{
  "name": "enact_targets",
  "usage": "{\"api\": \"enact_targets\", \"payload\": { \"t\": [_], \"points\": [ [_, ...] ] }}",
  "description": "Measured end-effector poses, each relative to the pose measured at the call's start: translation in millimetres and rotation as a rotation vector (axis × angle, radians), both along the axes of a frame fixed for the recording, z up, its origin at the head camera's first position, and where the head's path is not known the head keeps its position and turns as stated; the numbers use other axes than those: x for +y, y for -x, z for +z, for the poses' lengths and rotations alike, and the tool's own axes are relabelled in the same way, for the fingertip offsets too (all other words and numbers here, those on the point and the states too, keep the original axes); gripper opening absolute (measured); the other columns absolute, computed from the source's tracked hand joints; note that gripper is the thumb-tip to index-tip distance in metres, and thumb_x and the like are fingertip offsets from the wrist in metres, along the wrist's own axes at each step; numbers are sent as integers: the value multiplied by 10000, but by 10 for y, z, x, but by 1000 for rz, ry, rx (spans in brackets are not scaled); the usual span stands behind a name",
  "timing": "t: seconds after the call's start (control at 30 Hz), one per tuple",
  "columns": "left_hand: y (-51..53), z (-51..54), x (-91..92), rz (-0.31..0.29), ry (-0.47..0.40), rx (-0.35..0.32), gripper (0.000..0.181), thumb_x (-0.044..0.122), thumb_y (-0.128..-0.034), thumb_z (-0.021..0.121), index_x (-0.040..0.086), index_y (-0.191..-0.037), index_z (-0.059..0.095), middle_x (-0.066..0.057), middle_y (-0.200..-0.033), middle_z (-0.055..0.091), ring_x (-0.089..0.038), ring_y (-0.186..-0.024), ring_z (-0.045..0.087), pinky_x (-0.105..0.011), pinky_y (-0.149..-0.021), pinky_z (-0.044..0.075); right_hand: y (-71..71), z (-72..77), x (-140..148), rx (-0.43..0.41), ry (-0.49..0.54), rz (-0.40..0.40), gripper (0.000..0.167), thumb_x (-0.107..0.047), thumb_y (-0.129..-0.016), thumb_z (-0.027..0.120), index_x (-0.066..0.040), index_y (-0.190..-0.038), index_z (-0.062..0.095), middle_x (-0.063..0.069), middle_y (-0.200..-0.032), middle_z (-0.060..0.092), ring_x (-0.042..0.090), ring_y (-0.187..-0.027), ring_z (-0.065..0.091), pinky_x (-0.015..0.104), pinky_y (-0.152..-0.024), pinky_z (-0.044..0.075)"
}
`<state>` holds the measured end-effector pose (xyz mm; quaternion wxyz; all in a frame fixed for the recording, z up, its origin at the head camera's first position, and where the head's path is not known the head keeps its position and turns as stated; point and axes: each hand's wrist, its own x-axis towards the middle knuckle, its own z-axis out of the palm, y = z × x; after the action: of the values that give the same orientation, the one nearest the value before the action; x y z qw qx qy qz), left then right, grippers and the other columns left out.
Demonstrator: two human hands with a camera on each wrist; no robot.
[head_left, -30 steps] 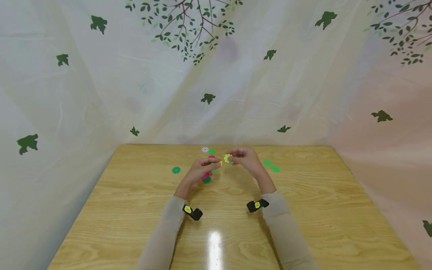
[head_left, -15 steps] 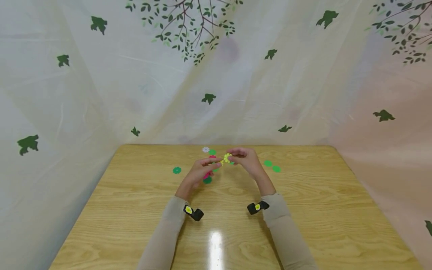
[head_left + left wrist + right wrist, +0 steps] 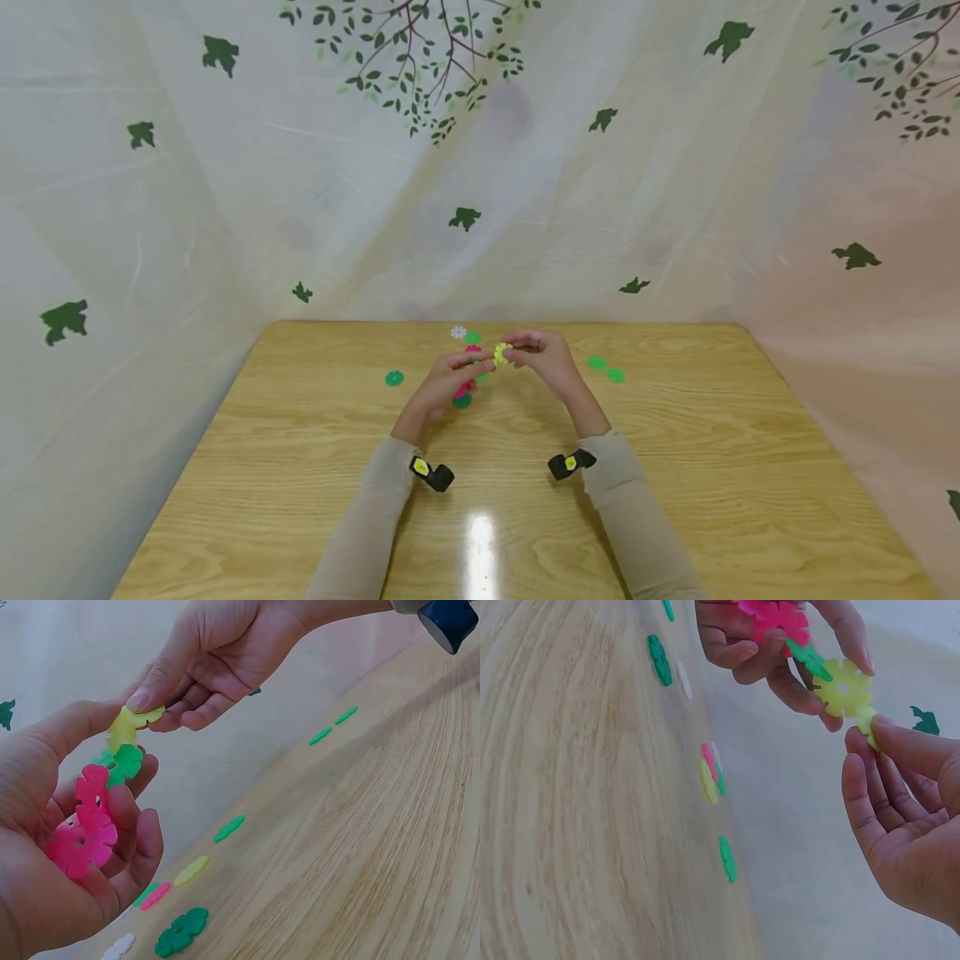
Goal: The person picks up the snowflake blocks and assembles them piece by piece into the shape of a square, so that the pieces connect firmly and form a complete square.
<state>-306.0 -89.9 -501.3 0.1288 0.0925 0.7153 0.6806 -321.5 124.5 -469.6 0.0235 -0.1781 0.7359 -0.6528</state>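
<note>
My left hand [image 3: 446,379] holds a short chain of slotted flower-shaped plastic discs. In the left wrist view the chain has pink discs [image 3: 82,841] against the palm, then a green disc [image 3: 124,763]. At its far end a yellow disc [image 3: 844,690] shows between the left thumb and fingers in the right wrist view. My right hand [image 3: 551,358] pinches a second yellow disc [image 3: 867,727] between thumb and forefinger. The two yellow discs meet edge to edge at an angle; how deeply their slots engage cannot be made out. Both hands are raised above the table.
Loose flower discs lie on the wooden table [image 3: 480,475]: a dark green one [image 3: 182,932], a yellow one [image 3: 191,871], a pink one [image 3: 156,896] and a white one [image 3: 458,332]. Two green discs [image 3: 606,369] lie right of the hands. A printed cloth [image 3: 375,250] hangs behind the table.
The right hand has shifted slightly left, bringing its yellow disc against the yellow end of the chain. The gap between them has closed. The left hand has barely moved.
</note>
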Motion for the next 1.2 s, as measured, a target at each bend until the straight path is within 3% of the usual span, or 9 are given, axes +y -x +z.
{"api": "enact_targets", "payload": {
  "t": [0.13, 0.23, 0.4, 0.7, 0.93, 1.2],
  "points": [
    [-6, 10, 2, -4, 4, 4, 422, 323, -994, 678, 66, -1329, 671, -81, -1215, 707, -239, -949, 602, -286, -771, 544, 0, -11, -18, 0, 45, -13, 254, 34, -914, 720, 144, -1138, 675, 357, -1055, 684, 229, -797, 712, 262, -702, 607],
    [-9, 18, 10, 4, 11, -4, 422, 329, -990, 683, 77, -1329, 674, -96, -1228, 706, -273, -954, 605, -291, -773, 542, -3, -23, -32, 3, 65, -36, 237, 34, -906, 729, 140, -1113, 682, 257, -986, 723, 197, -784, 713, 263, -706, 612],
    [2, 17, 19, 14, 13, 4, 417, 311, -986, 691, 68, -1325, 675, -99, -1220, 717, -176, -986, 601, -315, -825, 557, -5, -37, -43, 6, 83, -64, 211, 40, -898, 733, 134, -1083, 693, 104, -910, 745, 188, -777, 712, 237, -697, 604],
    [-14, 37, 32, 48, -1, 25, 365, 263, -990, 689, 48, -1285, 699, -80, -1162, 732, -118, -952, 597, -318, -800, 566, -24, -33, -79, 2, 95, -106, 256, -1, -877, 778, 146, -1070, 697, 129, -902, 754, 87, -716, 697, 230, -691, 603],
    [-21, 32, 55, 91, -42, 35, 330, 229, -985, 697, 25, -1243, 718, -29, -1083, 750, -103, -875, 597, -305, -780, 565, -22, -52, -109, 3, 110, -132, 242, -5, -872, 785, 146, -1042, 703, 29, -850, 755, 83, -699, 693, 226, -665, 596],
    [-57, 60, 75, 106, -42, 50, 329, 212, -995, 681, -25, -1221, 712, -6, -1032, 739, -99, -844, 583, -285, -764, 557, -33, -55, -120, -2, 117, -106, 229, 21, -889, 755, 172, -1048, 686, -1, -848, 762, 88, -686, 688, 225, -655, 594]
  ]
}}
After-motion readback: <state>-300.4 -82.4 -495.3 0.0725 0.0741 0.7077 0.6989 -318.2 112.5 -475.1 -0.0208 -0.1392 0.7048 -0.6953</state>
